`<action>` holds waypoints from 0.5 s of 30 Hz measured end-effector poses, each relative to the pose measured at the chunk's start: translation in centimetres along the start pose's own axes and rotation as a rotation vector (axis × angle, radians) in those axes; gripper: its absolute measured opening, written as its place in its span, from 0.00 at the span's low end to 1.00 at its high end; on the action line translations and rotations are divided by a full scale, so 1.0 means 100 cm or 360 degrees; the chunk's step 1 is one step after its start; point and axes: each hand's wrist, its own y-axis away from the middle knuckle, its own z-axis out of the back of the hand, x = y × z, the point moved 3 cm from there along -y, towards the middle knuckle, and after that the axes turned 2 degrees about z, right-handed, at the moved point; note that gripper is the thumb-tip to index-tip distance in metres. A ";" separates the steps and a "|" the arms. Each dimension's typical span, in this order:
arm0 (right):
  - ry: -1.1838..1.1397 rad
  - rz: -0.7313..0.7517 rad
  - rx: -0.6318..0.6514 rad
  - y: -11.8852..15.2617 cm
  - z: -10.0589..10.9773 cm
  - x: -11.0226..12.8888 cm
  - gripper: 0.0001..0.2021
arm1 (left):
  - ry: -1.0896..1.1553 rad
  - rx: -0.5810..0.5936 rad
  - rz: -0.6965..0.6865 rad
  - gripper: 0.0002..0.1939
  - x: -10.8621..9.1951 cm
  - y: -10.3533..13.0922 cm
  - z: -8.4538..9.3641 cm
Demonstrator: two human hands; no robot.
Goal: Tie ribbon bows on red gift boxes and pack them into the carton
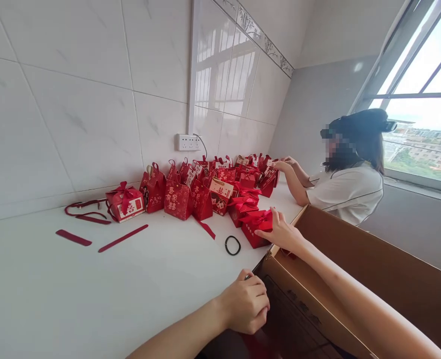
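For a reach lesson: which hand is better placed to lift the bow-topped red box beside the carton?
Probably the right hand: it is open at the red box. The left hand is curled, farther away.

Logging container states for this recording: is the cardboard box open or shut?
Open: the cardboard box shows its brown inner wall, with no lid across the top. Its bottom is hidden, so fullness cannot be told.

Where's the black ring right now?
Head view, near the centre: the black ring lies on the white table, just left of the red box at the right hand.
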 end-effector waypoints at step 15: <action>-0.0397 0.0689 -0.0555 0.036 0.041 0.008 0.41 | 0.0607 -0.1031 0.0687 0.07 0.048 -0.003 0.069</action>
